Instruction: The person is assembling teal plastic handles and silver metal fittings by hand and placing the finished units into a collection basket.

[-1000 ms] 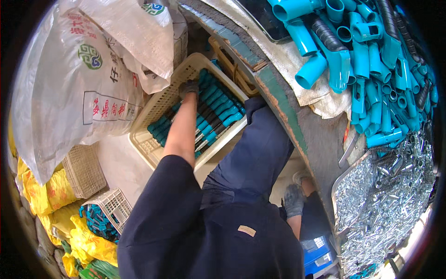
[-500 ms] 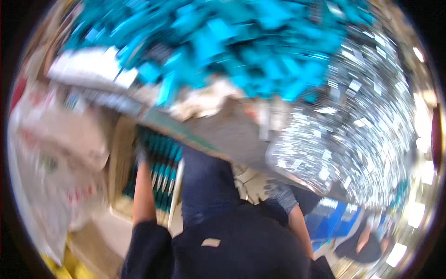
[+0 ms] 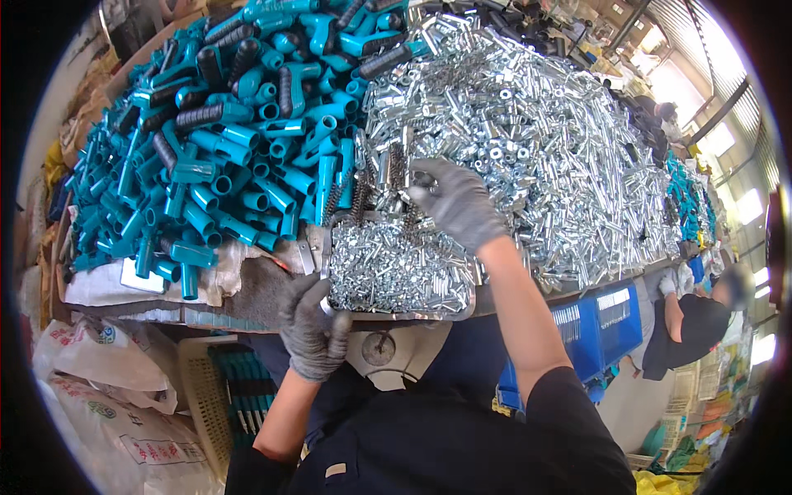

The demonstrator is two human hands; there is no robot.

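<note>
My right hand (image 3: 459,205), in a grey glove, reaches into a large heap of shiny metal parts (image 3: 569,173). Its fingers curl closed among the pieces by some dark springs (image 3: 360,196); what they grip is hard to make out. Just in front lies a shallow metal tray (image 3: 467,312) full of small metal pins and screws. At that tray's front left corner is my left hand (image 3: 315,337), also gloved, thumb and fingers apart. To the left rises a pile of teal tool housings (image 3: 239,157) with black ribbed grips.
Below the table's left side stands a beige basket (image 3: 194,388) holding a row of teal-handled pieces, next to white sacks (image 3: 124,412). Blue bins (image 3: 619,318) hang off the right front edge. Farther right another person (image 3: 693,330) works at the table.
Both hands have come up from below the table edge: the left from the basket, the right from beside my lap into the metal heap. My view has swung and is now sharp.
</note>
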